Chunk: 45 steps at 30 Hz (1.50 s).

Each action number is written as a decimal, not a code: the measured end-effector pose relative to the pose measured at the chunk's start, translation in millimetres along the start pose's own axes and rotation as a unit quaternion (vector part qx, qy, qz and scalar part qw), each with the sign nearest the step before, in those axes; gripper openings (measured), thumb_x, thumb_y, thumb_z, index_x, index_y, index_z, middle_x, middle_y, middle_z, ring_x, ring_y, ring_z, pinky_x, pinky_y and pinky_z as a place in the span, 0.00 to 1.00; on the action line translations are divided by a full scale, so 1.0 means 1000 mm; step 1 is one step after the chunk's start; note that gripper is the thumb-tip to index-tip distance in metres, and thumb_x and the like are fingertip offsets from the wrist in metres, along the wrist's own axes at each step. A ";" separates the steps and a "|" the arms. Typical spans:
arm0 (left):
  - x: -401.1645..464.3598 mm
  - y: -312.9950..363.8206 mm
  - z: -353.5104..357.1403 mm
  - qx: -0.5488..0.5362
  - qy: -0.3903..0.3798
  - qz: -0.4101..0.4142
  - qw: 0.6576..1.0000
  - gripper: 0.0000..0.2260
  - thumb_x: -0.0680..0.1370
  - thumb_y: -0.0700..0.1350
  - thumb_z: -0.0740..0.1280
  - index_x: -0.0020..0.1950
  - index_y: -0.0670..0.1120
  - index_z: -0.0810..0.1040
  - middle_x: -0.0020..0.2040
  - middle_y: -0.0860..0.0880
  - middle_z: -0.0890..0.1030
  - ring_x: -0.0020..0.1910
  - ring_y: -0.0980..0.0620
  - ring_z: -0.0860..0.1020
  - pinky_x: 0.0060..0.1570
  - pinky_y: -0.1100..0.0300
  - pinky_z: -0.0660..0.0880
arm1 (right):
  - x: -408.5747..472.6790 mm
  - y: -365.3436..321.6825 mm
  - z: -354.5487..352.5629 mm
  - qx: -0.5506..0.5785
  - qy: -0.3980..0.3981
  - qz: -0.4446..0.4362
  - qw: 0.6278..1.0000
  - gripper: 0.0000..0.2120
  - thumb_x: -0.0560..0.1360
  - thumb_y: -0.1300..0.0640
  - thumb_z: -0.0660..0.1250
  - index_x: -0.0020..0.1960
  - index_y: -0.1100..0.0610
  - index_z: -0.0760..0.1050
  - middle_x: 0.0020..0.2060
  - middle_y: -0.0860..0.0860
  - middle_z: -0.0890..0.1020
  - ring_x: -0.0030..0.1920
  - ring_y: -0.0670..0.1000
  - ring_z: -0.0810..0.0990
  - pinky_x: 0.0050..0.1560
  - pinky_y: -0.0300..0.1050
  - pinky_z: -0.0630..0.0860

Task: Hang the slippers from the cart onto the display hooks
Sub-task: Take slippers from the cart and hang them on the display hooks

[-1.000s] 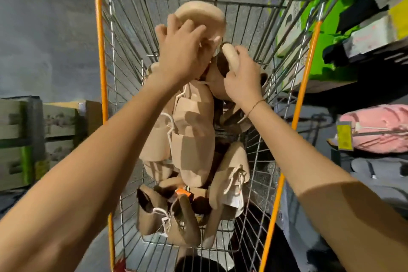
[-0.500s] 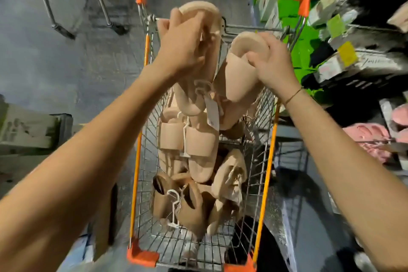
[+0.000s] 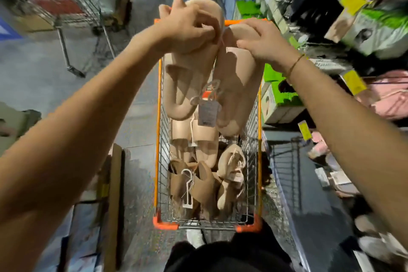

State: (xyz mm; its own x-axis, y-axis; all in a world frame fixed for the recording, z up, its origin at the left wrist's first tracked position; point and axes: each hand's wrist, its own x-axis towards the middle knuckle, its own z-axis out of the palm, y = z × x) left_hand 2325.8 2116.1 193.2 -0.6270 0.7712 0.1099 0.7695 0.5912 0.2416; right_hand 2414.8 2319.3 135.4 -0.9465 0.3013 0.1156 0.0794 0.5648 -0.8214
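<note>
A pair of beige slippers is held up above the far end of the cart, soles hanging down toward the basket. A white paper tag dangles on a string between the two slippers, and a pale hanger piece appears to join them at that point, though blur leaves this uncertain.

The left hand grips the top of the left slipper, fingers curled over its upper edge and thumb pinching near the inner side. The right hand grips the top of the right slipper in like manner, fingers closed on its heel end. Both hands meet close together at the top. In my judgement this keeps the pair together and upright, so the hanger can be presented to a hook.

Below, several more beige and brown slippers lie heaped in the cart, one brown pair with a white plastic hanger showing. The task is therefore well short of complete.

To the right stand display shelves with boxed and bagged goods and yellow price labels; pink slippers lie on a lower level. No display hook can be made out in the blur. A second wire cart stands at the far left on the grey floor.
</note>
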 end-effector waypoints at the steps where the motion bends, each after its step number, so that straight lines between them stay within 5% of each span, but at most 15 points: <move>1: -0.012 0.007 -0.008 -0.005 -0.008 0.015 1.000 0.22 0.73 0.72 0.58 0.51 0.60 0.82 0.51 0.58 0.78 0.58 0.46 0.61 0.62 0.43 0.58 | -0.005 -0.007 -0.005 -0.001 0.006 0.003 1.000 0.16 0.71 0.61 0.71 0.58 0.52 0.78 0.47 0.47 0.79 0.42 0.37 0.75 0.41 0.28 0.69; 6: -0.061 0.040 -0.031 0.023 -0.042 0.090 0.995 0.32 0.61 0.81 0.62 0.50 0.58 0.82 0.46 0.61 0.74 0.55 0.49 0.59 0.61 0.45 0.61 | -0.037 -0.028 -0.031 -0.053 0.022 0.010 0.998 0.18 0.74 0.61 0.72 0.63 0.58 0.78 0.52 0.50 0.78 0.52 0.45 0.74 0.41 0.24 0.68; 10: -0.077 0.058 -0.035 0.085 0.048 0.135 0.986 0.13 0.74 0.64 0.67 0.48 0.57 0.80 0.45 0.54 0.77 0.53 0.46 0.61 0.52 0.47 0.58 | -0.067 -0.046 -0.051 -0.010 0.047 0.034 0.998 0.04 0.75 0.60 0.71 0.50 0.55 0.81 0.44 0.50 0.77 0.42 0.43 0.73 0.39 0.38 0.69; 13: -0.080 0.074 -0.052 0.080 0.064 0.125 0.987 0.06 0.76 0.53 0.67 0.49 0.55 0.81 0.49 0.54 0.80 0.53 0.46 0.60 0.53 0.47 0.59 | -0.081 -0.065 -0.069 -0.007 0.064 0.035 0.997 0.08 0.77 0.63 0.68 0.56 0.60 0.81 0.48 0.52 0.77 0.44 0.45 0.74 0.37 0.35 0.71; 19: -0.087 0.121 -0.083 0.083 0.071 0.115 0.987 0.14 0.69 0.54 0.54 0.47 0.60 0.77 0.52 0.58 0.77 0.56 0.44 0.66 0.56 0.47 0.62 | -0.091 -0.090 -0.112 -0.016 0.063 0.034 0.997 0.13 0.78 0.62 0.67 0.62 0.56 0.79 0.52 0.52 0.79 0.48 0.48 0.77 0.36 0.32 0.74; 22: -0.086 0.146 -0.088 0.117 0.037 0.096 0.988 0.15 0.70 0.57 0.61 0.56 0.60 0.76 0.59 0.50 0.72 0.60 0.43 0.64 0.59 0.47 0.61 | -0.100 -0.093 -0.134 -0.026 0.062 0.029 0.997 0.12 0.77 0.62 0.68 0.59 0.54 0.80 0.53 0.53 0.80 0.52 0.50 0.78 0.46 0.40 0.74; 25: -0.086 0.174 -0.082 0.156 0.002 0.077 0.985 0.29 0.63 0.76 0.69 0.57 0.63 0.72 0.59 0.49 0.66 0.62 0.44 0.59 0.58 0.47 0.58 | -0.111 -0.094 -0.154 -0.020 0.065 0.049 0.997 0.11 0.76 0.61 0.69 0.58 0.57 0.82 0.52 0.54 0.81 0.51 0.51 0.78 0.47 0.44 0.75; 28: -0.085 0.203 -0.076 0.203 0.000 0.069 0.977 0.45 0.48 0.86 0.56 0.56 0.62 0.72 0.61 0.45 0.68 0.64 0.40 0.61 0.63 0.43 0.59 | -0.120 -0.093 -0.169 0.002 0.063 0.067 0.996 0.10 0.76 0.61 0.69 0.57 0.61 0.82 0.50 0.56 0.81 0.48 0.53 0.78 0.42 0.43 0.75; 35: -0.087 0.218 -0.060 0.269 0.007 0.088 0.959 0.45 0.49 0.83 0.60 0.60 0.60 0.69 0.60 0.45 0.72 0.64 0.39 0.62 0.67 0.40 0.60 | -0.127 -0.091 -0.183 -0.041 0.053 0.106 0.992 0.12 0.77 0.64 0.62 0.57 0.65 0.80 0.57 0.62 0.81 0.59 0.61 0.80 0.47 0.48 0.76; 41: -0.092 0.217 -0.057 0.300 -0.031 0.095 0.949 0.46 0.58 0.63 0.77 0.71 0.53 0.62 0.66 0.45 0.66 0.68 0.40 0.60 0.66 0.37 0.57 | -0.129 -0.091 -0.186 -0.053 0.052 0.092 0.993 0.13 0.78 0.64 0.62 0.58 0.59 0.81 0.56 0.59 0.81 0.55 0.59 0.79 0.49 0.51 0.78; 45: -0.095 0.205 -0.049 0.286 -0.052 0.111 0.950 0.46 0.62 0.69 0.75 0.72 0.52 0.61 0.70 0.48 0.65 0.72 0.42 0.56 0.69 0.37 0.54 | -0.131 -0.093 -0.183 -0.108 0.034 0.047 0.992 0.15 0.78 0.65 0.61 0.61 0.58 0.81 0.59 0.54 0.79 0.59 0.56 0.76 0.51 0.47 0.73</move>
State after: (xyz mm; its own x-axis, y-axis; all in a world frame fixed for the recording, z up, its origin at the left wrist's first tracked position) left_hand 2537.2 2153.2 279.3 -0.4483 0.8939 -0.0056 0.8403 0.4193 -0.3436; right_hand 2588.6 2367.9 298.3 -0.9092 0.4072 0.0873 0.2385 0.6809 -0.6925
